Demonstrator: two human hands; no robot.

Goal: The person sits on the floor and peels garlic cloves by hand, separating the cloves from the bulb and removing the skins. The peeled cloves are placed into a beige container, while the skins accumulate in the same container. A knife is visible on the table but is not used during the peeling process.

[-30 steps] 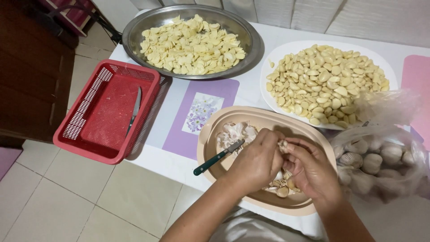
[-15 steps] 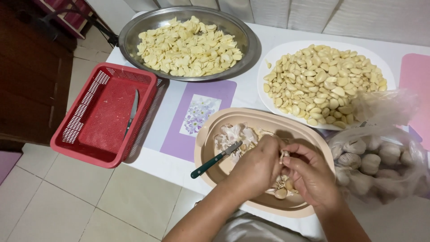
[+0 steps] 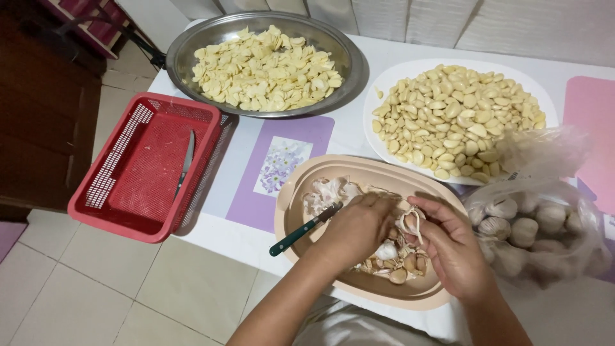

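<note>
Change: since half a second ago, I see both hands almost where they were over the beige dish; the view has slid a little.
Left hand: my left hand (image 3: 359, 227) is curled shut round a small knife (image 3: 304, 229). Its green handle sticks out to the left and toward me. I cannot see the blade tip behind the fingers.
Right hand: my right hand (image 3: 451, 247) is closed on a garlic bulb (image 3: 410, 221) with papery white skin, pinched at the fingertips.
Where the garlic is: it sits between the two hands, touching both, just above the beige oval dish (image 3: 291, 202).
Key line-up: the garlic lies just right of the left hand, and the knife's long side runs left to right, pointing at it. The left hand is the knife hand; the right only holds.
In the dish: loose skins and a few cloves (image 3: 400, 266).
Nearby: a plastic bag of whole bulbs (image 3: 538, 224) to the right, a white plate of peeled cloves (image 3: 458, 118), a metal bowl of sliced garlic (image 3: 266, 57), and a red basket (image 3: 144, 170) holding another knife (image 3: 184, 160), all on the worktop (image 3: 221, 234).
</note>
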